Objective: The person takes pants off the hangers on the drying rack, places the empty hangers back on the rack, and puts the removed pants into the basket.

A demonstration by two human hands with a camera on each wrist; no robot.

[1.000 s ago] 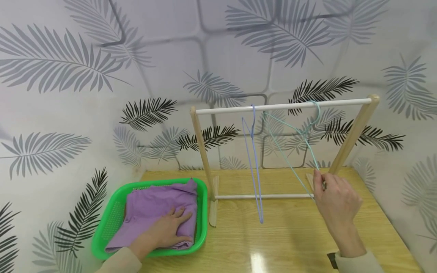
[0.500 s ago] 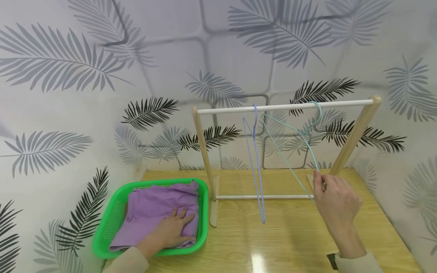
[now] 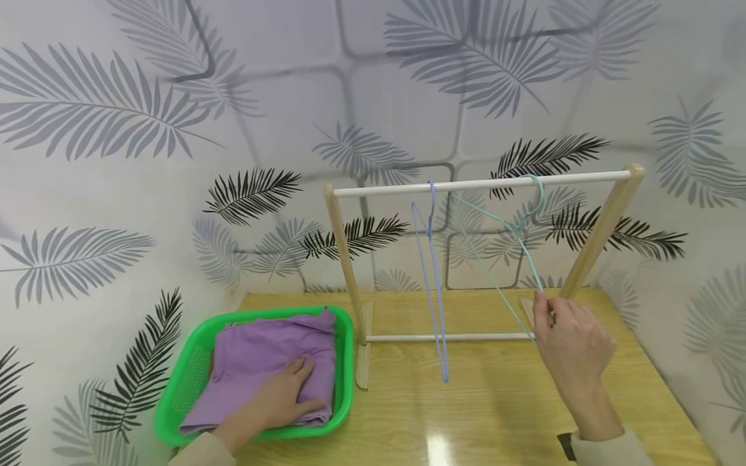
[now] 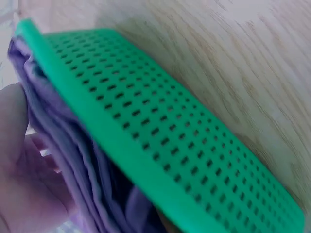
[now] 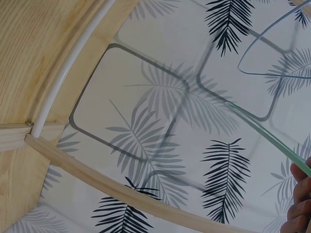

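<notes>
On the left, a purple folded garment [image 3: 256, 349] lies in a green plastic basket [image 3: 348, 362]. My left hand [image 3: 280, 396] rests on it, palm down, fingers loosely extended. The left wrist view shows the cloth's stacked layers [image 4: 63, 131] between that hand [image 4: 34, 179] and the basket's perforated wall [image 4: 146, 116]. A mint-green hanger [image 3: 517, 229] hooks over the rack's bar, turned at an angle. My right hand [image 3: 577, 340] pinches its near lower corner; the right wrist view shows the fingers [image 5: 299, 208] on the green hanger [image 5: 272, 138].
A small wooden rack with a white top bar [image 3: 384, 190] stands on the wood-grain table [image 3: 484, 401]. A periwinkle hanger [image 3: 432, 204] hangs left of the mint one. Leaf-patterned wall covering [image 3: 291, 123] rises close behind and on both sides.
My left hand's fingers have drawn closer together and shifted slightly left on the purple garment. My right hand keeps its hold on the mint-green hanger.
</notes>
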